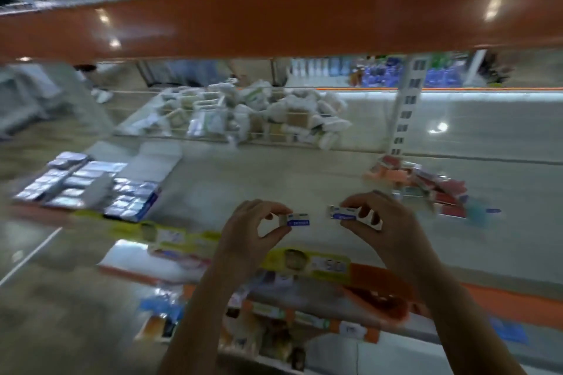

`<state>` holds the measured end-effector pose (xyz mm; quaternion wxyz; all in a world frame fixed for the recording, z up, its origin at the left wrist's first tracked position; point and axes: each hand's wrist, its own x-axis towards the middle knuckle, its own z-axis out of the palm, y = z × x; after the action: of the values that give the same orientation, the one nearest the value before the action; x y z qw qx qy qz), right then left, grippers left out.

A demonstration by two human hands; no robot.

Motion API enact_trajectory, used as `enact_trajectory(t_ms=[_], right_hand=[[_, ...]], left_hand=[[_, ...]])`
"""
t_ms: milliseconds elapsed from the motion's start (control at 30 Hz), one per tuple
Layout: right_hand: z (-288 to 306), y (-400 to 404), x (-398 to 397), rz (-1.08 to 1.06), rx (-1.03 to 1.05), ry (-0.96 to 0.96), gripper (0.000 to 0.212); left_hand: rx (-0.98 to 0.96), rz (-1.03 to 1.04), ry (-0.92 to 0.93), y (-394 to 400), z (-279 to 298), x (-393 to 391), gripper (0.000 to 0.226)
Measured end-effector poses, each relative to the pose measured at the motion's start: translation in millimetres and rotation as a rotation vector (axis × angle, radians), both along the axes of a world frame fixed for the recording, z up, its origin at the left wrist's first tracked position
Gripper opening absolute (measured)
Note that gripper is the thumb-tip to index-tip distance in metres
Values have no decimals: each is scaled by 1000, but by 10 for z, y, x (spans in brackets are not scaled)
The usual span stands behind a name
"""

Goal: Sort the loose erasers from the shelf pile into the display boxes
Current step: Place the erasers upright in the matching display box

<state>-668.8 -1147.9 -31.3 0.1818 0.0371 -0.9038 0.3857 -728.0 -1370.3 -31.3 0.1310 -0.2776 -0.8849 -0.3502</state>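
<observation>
On the far left of the pale shelf (243,179) stand the display boxes (91,186), open-topped and packed with rows of silvery, shiny-wrapped erasers; one box shows a blue side wall, and any printing on it is too blurred to read. Just beyond them lies a flat white card or flap (158,158). Further back, about mid-shelf, a heap of white and tan packets (259,116) sits behind a thin wire rail, their labels smeared by motion. Nearer the camera, the left hand (253,231) hovers above the shelf front, thumb and forefinger pinching a small white eraser (297,220) with a blue band; the band carries white lettering that cannot be made out. A small gap separates it from a second white eraser (344,212), also blue-banded and illegible, pinched between thumb and curled fingers of the right hand (384,222). Along the shelf edge below both hands runs a yellow price strip (307,262) with a small portrait and blurred digits. To the right, well apart from the boxes, lies the loose pile (426,186) of red, orange and white-wrapped erasers, next to a white slotted upright (405,106).
</observation>
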Motion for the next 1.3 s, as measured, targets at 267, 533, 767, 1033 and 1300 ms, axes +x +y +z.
enact_trajectory(t_ms=[267,533,767,1033,1300], right_hand=[[-10,-1598,-479,160,8,46,19],[-76,-2795,-959,230,-8,64,20],[-161,-3304,-1499,242,71,38,19],[-176,-3667,-2283,223,213,-3,20],[-277,-3981,-2653,238,374,-62,17]], left_hand=[[10,193,-41,-1698,59,-38,29],[-28,264,-49,-2890,6,-315,27],[-69,263,-112,-3293,-178,-817,20],[-100,216,-159,-3568,-224,-1614,26],[-83,179,-151,-3884,-298,-2056,29]])
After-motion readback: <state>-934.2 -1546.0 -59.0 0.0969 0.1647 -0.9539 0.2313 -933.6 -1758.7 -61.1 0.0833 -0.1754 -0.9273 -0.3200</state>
